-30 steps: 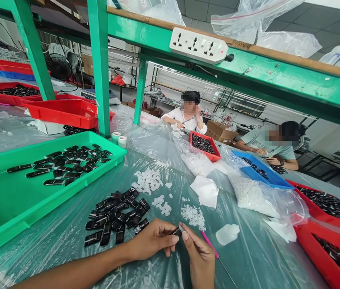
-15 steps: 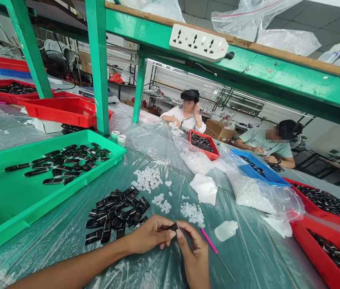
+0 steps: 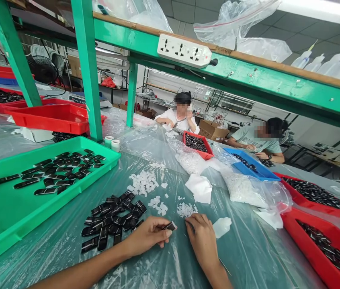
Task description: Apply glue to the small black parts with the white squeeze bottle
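Note:
My left hand (image 3: 147, 236) pinches a small black part (image 3: 169, 226) between thumb and fingertips, low on the plastic-covered table. My right hand (image 3: 202, 239) lies knuckles up just right of it, fingers curled down at the edge of a small heap of tiny white pieces (image 3: 185, 209); whether it holds anything is hidden. A pile of black parts (image 3: 112, 220) lies just left of my left hand. More white pieces (image 3: 142, 182) are scattered farther back. A small white bottle (image 3: 222, 226) lies right of my right hand.
A green tray (image 3: 13, 208) with several black parts sits at the left. Red trays (image 3: 323, 257) and a blue tray (image 3: 248, 168) line the right side, beside a bag of white pieces (image 3: 242, 188). Two people sit at the far end. A green shelf beam (image 3: 248, 76) with a power strip (image 3: 185, 50) runs overhead.
My right hand let go of the black part and moved forward to the white pieces, turning knuckles up and covering the pink tool. My left hand keeps the part. The view shifted right.

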The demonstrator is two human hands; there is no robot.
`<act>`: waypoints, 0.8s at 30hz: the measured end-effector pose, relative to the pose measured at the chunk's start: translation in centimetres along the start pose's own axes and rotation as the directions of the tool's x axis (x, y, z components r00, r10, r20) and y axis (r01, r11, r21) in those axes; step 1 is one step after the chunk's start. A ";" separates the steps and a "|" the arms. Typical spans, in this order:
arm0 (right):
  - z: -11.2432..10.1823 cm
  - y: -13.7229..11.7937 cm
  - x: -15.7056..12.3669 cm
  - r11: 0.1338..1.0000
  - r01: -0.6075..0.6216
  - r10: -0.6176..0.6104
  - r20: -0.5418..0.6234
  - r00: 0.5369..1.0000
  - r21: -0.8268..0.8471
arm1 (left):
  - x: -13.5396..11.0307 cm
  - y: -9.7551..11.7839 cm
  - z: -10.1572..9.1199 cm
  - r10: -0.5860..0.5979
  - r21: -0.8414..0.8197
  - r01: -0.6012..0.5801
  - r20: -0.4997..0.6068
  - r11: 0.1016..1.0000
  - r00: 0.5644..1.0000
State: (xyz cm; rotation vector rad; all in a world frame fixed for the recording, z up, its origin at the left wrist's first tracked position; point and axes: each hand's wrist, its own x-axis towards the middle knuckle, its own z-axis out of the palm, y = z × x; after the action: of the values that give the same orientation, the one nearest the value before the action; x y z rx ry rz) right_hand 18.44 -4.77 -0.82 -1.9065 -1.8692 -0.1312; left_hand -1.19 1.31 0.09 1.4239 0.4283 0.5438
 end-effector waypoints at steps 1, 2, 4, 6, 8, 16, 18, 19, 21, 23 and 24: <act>0.2 0.0 0.1 1.000 0.002 -0.002 0.001 1.000 -0.013 | 0.0 0.0 0.1 0.006 -0.005 -0.006 0.011 1.000 1.000; 0.3 -0.1 0.2 1.000 0.004 -0.004 0.002 1.000 -0.025 | -0.1 0.0 0.1 0.010 -0.014 -0.010 0.020 1.000 1.000; 0.6 0.0 0.5 0.999 0.005 -0.005 0.006 1.000 -0.046 | -0.1 0.0 0.2 0.017 -0.039 -0.016 0.028 0.999 0.999; 0.8 0.0 0.7 0.998 0.000 0.001 0.010 1.000 -0.067 | -0.2 -0.2 0.3 0.024 -0.059 -0.022 0.026 0.998 0.999; 1.0 0.0 0.8 0.997 -0.007 0.008 0.010 1.000 -0.081 | -0.2 -0.5 0.2 0.026 -0.055 -0.025 0.022 0.998 0.999; -1.5 -1.7 -0.2 0.892 -0.099 0.080 0.061 0.995 0.441 | -0.2 -0.6 -0.1 0.038 0.015 -0.038 0.019 0.999 0.999; -2.4 -2.2 -0.5 0.685 -0.181 0.039 0.212 0.976 0.706 | -0.2 -0.4 -0.1 0.058 0.040 -0.058 0.024 0.997 0.998; -2.7 -2.4 -0.6 0.586 -0.229 0.001 0.282 0.959 0.778 | -0.2 -0.3 -0.2 0.062 0.055 -0.063 0.031 0.996 0.998; -3.0 -2.5 -0.8 0.448 -0.309 -0.061 0.373 0.926 0.839 | -0.2 -0.2 -0.1 0.057 0.081 -0.062 0.057 0.995 0.997; -3.1 -2.6 -0.8 0.372 -0.356 -0.080 0.412 0.908 0.857 | -0.3 0.0 0.0 0.050 0.100 -0.058 0.084 0.993 0.995; -3.0 -2.6 -0.8 0.344 -0.371 -0.084 0.422 0.903 0.862 | -0.3 0.1 0.1 0.048 0.106 -0.058 0.095 0.993 0.994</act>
State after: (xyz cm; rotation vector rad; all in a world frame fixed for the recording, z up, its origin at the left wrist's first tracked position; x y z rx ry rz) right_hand 16.63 -6.79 2.23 -1.2176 -1.3671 1.2576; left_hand -1.43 1.09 0.22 1.5617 0.3512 0.5009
